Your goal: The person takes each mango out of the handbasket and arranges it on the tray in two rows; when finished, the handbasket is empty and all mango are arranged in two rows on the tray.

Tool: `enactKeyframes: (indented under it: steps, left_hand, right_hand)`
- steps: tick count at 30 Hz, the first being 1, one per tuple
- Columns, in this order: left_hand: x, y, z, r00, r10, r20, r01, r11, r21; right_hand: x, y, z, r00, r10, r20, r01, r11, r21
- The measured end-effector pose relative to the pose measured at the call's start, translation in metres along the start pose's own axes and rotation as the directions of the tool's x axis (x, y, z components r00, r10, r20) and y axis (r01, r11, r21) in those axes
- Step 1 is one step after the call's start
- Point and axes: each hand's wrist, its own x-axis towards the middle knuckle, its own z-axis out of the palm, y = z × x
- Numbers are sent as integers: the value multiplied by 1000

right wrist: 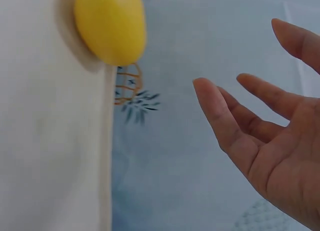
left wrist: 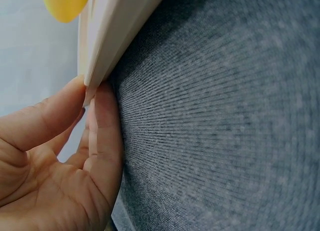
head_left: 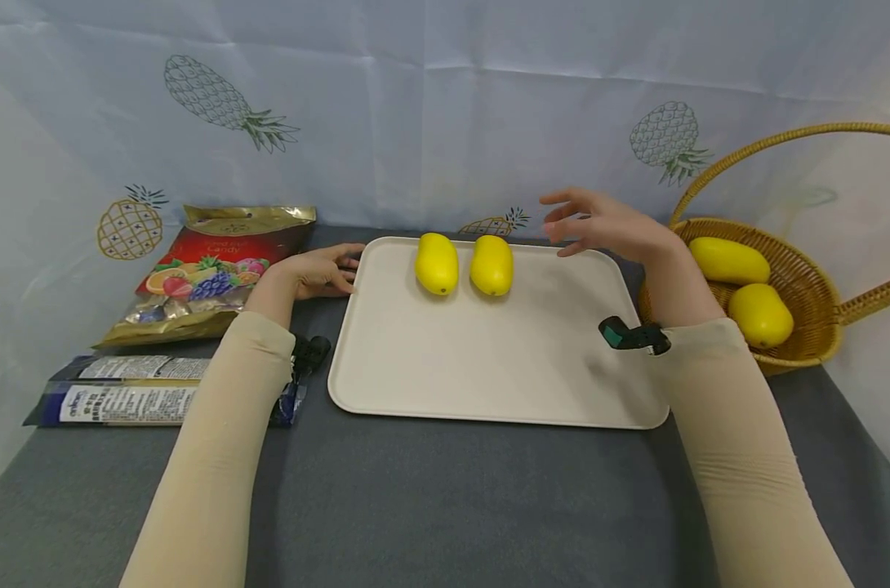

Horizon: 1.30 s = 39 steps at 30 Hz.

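My left hand (head_left: 318, 271) pinches the left rim of a cream rectangular tray (head_left: 489, 359); in the left wrist view the thumb lies against the rim and fingers reach under it. Two smooth yellow mangoes (head_left: 437, 264) rest side by side near the tray's far edge, the right one (head_left: 491, 266) close to the tray's middle. Over the far right corner, my right hand (head_left: 607, 224) hangs in the air with relaxed, spread fingers and nothing in them. The right wrist view shows this hand (right wrist: 280, 136) apart from the nearer mango (right wrist: 111, 28).
A wicker basket (head_left: 812, 298) with a tall handle stands right of the tray, holding two more yellow fruits (head_left: 759, 315). On the left lie a red and gold candy bag (head_left: 210, 273) and a dark blue packet (head_left: 129, 404). Behind hangs a pineapple-print curtain (head_left: 416, 106).
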Motion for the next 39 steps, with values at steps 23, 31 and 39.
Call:
enactKeyframes:
  steps: [23,31,39]
  left_hand:
    - [-3,-3,-4,1000,1,7,-1,1000,17]
    - [-4,-2,-4,1000,15,11,-15,1000,9]
    - [-4,-2,-5,1000,18,19,-18,1000,3]
  right_hand:
    - [-100,44,-77,901,-313,-300,422,793,440]
    - [-111,83,-96,892,-332,-306,438,804,402]
    - [-111,118,-110,917,-255,-306,389,737,553]
